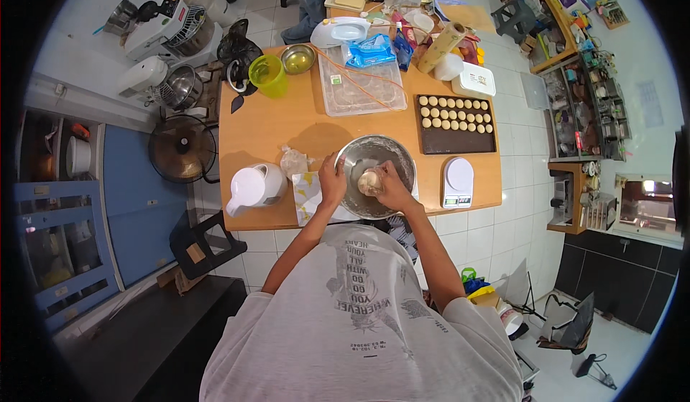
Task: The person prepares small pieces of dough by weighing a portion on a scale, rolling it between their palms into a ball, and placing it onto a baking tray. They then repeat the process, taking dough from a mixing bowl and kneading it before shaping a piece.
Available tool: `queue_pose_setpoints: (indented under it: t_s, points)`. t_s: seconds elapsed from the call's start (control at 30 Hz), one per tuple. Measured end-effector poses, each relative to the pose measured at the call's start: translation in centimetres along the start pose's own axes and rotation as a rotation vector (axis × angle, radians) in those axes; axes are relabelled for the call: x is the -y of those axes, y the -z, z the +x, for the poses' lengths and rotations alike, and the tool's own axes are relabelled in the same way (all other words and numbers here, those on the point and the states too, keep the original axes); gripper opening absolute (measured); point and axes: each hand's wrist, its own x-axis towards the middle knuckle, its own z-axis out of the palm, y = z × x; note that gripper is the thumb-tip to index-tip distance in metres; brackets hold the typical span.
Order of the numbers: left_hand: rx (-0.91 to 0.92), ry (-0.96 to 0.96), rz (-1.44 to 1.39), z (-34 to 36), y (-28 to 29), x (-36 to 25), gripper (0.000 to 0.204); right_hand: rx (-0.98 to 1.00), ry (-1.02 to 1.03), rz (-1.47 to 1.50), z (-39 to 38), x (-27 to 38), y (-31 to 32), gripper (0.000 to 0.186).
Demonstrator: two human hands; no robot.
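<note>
A steel mixing bowl point(397, 155) stands at the table's near edge, its inner wall streaked with flour or dough. My left hand point(331, 181) grips the bowl's left rim. Inside the bowl, my right hand point(394, 187) is closed around a lump of dough point(370, 182). Under the bowl's left side lies a white and yellow patterned cloth or paper point(307, 195). A clear plastic bag point(293, 162) with pale contents sits just left of the bowl. Beyond it to the left is a white pitcher point(257, 186).
Right of the bowl stands a white kitchen scale point(458, 182). Behind it, a dark baking tray point(458, 142) carries rows of small dough balls. A clear plastic container point(359, 89), a green-yellow pail point(268, 76) and a metal bowl point(298, 59) stand farther back. Another person's leg point(309, 8) shows beyond the table.
</note>
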Motion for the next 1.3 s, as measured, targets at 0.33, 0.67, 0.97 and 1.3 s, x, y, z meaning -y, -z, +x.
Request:
queue_pose_setpoints:
  t_s: [0.33,0.67,0.97,1.3]
  points:
    - [-0.029,0.016,0.056,-0.4,0.2,0.1,0.025,0.128,-0.128,-0.278,3.6,1.9,0.1,0.052]
    - [-0.066,-0.038,0.034,-1.1,0.3,0.9,0.024,0.207,-0.131,-0.306,3.5,5.2,1.1,0.032]
    - [-0.056,-0.011,0.027,-1.2,0.5,1.4,0.024,-0.03,0.139,-0.485,3.8,3.6,-4.8,0.04]
    - [-0.003,0.014,-0.003,-0.7,0.8,0.1,0.024,-0.278,0.17,-0.496,6.4,2.7,-4.4,0.04]
